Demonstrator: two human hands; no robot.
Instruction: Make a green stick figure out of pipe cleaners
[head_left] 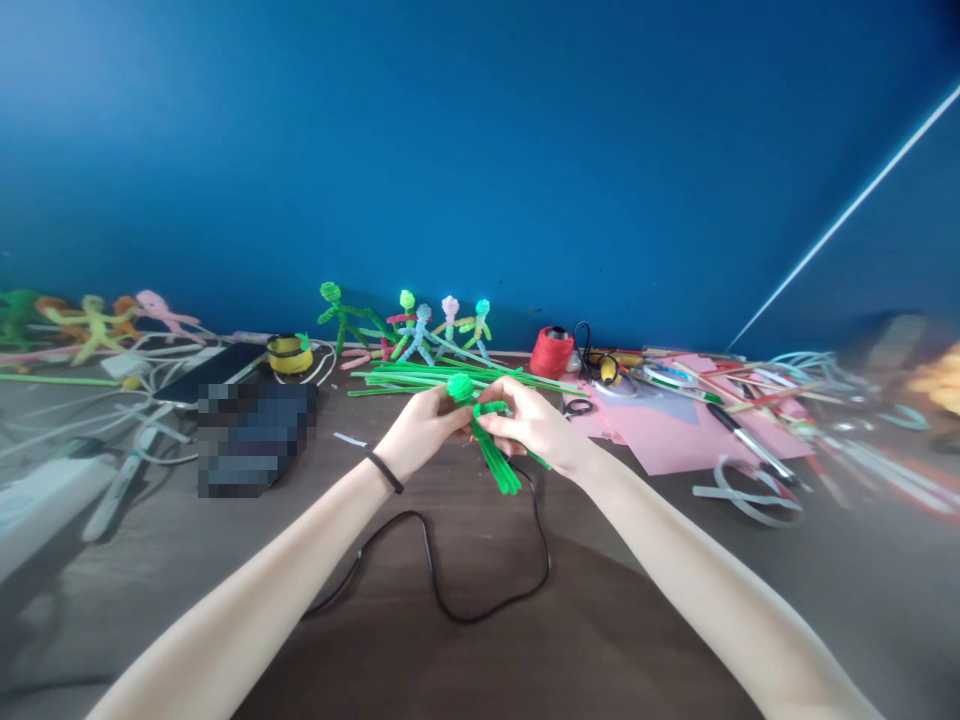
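Note:
Both hands meet over the middle of the table around a green pipe-cleaner figure. It has a round coiled head, and a bundle of straight stems hangs down toward me. My left hand, with a dark band at its wrist, pinches the figure just below the head. My right hand has its fingers closed on a green stem bent into a loop at the figure's side. Behind the hands lies a pile of loose green pipe cleaners. Some fingertips are hidden behind the figure.
Several finished pipe-cleaner figures stand along the blue wall. A red spool is right of them, near pink paper sheets and a marker. On the left lie a phone and cables. A black cable curves across the table below my hands.

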